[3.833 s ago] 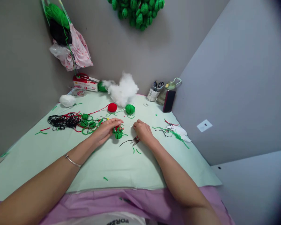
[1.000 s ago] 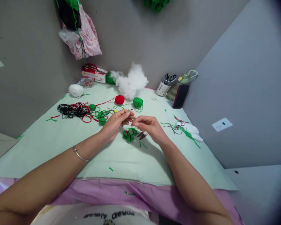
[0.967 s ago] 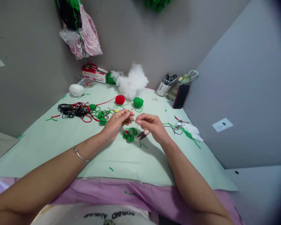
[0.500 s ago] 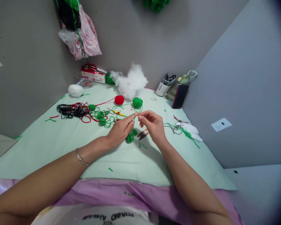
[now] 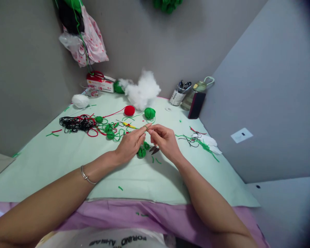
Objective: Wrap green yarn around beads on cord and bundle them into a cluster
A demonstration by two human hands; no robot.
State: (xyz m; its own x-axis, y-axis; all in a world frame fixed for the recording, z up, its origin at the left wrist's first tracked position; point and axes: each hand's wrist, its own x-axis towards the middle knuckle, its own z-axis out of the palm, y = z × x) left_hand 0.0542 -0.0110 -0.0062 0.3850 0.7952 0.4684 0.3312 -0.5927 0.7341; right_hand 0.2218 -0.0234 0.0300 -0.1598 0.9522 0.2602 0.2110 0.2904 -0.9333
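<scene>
My left hand (image 5: pixel 130 145) has its forefinger stretched forward, with green yarn (image 5: pixel 146 127) looped around it and the other fingers curled in. Against that fingertip, my right hand (image 5: pixel 164 140) pinches the yarn between thumb and forefinger; whatever else its fingers cover is hidden. A green yarn ball (image 5: pixel 150 113) lies just beyond the hands, its strand running toward them. Below the fingers rests a small round green piece with dark lines (image 5: pixel 141 152). The dark blades of small snips (image 5: pixel 154 150) show beside it, partly behind my right hand.
Tangled black yarn (image 5: pixel 76 124), a red yarn ball (image 5: pixel 129 110) and a yellow-handled crochet hook (image 5: pixel 128 125) lie to the left. White stuffing (image 5: pixel 144 90) sits at the back. A pen cup (image 5: pixel 177 96), a bottle (image 5: pixel 188 100) and a phone (image 5: pixel 197 105) stand back right.
My right hand has drawn slightly closer to my left, and its fingers have curled in at the left fingertip. The whole view has shifted a little.
</scene>
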